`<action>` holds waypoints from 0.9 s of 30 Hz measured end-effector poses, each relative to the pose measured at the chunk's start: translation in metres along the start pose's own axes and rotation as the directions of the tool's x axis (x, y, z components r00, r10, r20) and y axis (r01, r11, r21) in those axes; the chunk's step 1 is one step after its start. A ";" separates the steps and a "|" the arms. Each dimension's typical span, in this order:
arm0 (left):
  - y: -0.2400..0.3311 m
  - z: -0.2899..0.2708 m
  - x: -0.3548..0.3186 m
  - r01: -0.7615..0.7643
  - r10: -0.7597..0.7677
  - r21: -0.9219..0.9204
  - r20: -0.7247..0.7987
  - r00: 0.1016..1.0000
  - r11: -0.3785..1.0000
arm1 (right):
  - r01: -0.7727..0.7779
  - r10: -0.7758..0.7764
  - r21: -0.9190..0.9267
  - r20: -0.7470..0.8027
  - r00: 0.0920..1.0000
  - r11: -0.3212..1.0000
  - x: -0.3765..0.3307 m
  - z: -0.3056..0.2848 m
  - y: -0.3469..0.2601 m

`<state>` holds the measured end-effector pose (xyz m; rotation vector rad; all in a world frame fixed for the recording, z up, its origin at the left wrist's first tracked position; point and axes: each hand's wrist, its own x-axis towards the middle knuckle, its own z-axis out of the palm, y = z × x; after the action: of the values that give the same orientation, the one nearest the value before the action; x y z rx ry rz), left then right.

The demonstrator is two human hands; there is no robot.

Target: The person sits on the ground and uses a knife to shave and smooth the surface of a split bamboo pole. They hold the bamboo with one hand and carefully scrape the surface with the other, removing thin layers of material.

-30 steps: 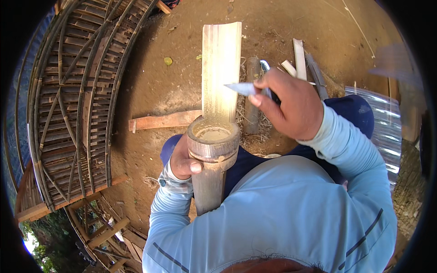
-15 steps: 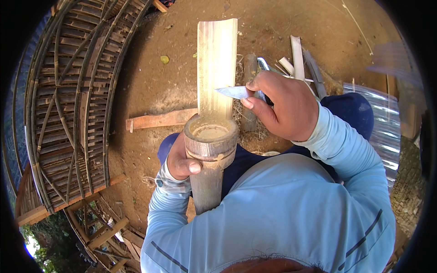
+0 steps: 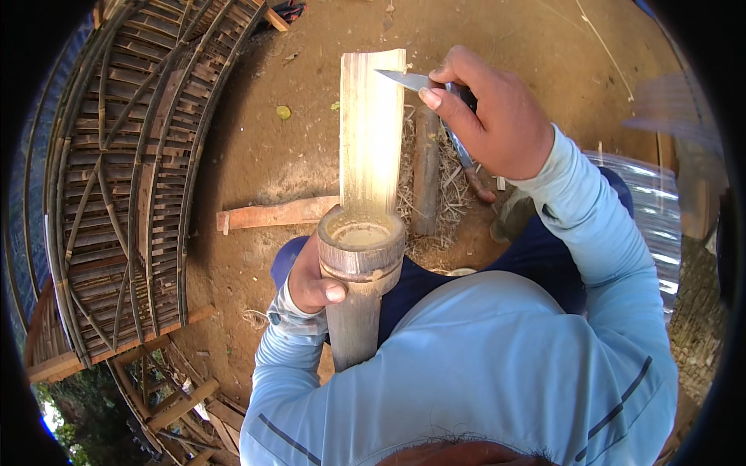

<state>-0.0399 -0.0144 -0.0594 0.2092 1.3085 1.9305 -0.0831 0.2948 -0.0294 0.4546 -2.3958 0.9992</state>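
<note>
A thick bamboo piece (image 3: 360, 268) stands out in front of my body, its lower end against my shirt. Above its round node rim rises a long, pale split strip with a curved inner face. My left hand (image 3: 309, 281) is wrapped round the bamboo just below the rim, thumb across the front. In my right hand (image 3: 497, 116) is a knife (image 3: 406, 79), pinched between thumb and fingers near the blade. Its pointed blade lies across the strip near the far end, tip toward the left. Fine pale dust sits on the strip's lower part and inside the rim.
On the dirt ground lie a round stick (image 3: 426, 171), a long blade with a wooden handle (image 3: 475, 182), straw-like shavings (image 3: 451, 198) and a flat reddish board (image 3: 280, 214). A slatted bamboo structure (image 3: 124, 171) stands at the left. Clear corrugated sheeting (image 3: 649, 202) is at the right.
My right hand has moved away from me along the strip, bringing the knife from its lower part to near its far end. The bamboo and left hand have barely shifted.
</note>
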 end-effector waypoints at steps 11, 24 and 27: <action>0.002 0.003 -0.001 -0.007 0.007 -0.004 -0.005 1.000 1.000 | 0.033 -0.040 0.048 0.155 0.987 0.998 -0.033 0.005 -0.029; 0.003 -0.001 -0.001 -0.009 0.009 0.014 0.013 1.000 1.000 | -0.033 0.031 0.024 0.077 0.997 0.999 0.027 -0.005 0.020; 0.001 0.002 0.000 -0.009 0.009 -0.005 0.039 0.999 1.000 | -0.199 0.186 0.127 0.110 0.976 0.972 0.050 -0.008 0.062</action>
<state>-0.0399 -0.0131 -0.0574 0.2497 1.2790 1.9273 -0.1513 0.3372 -0.0309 0.3299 -2.5052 1.2602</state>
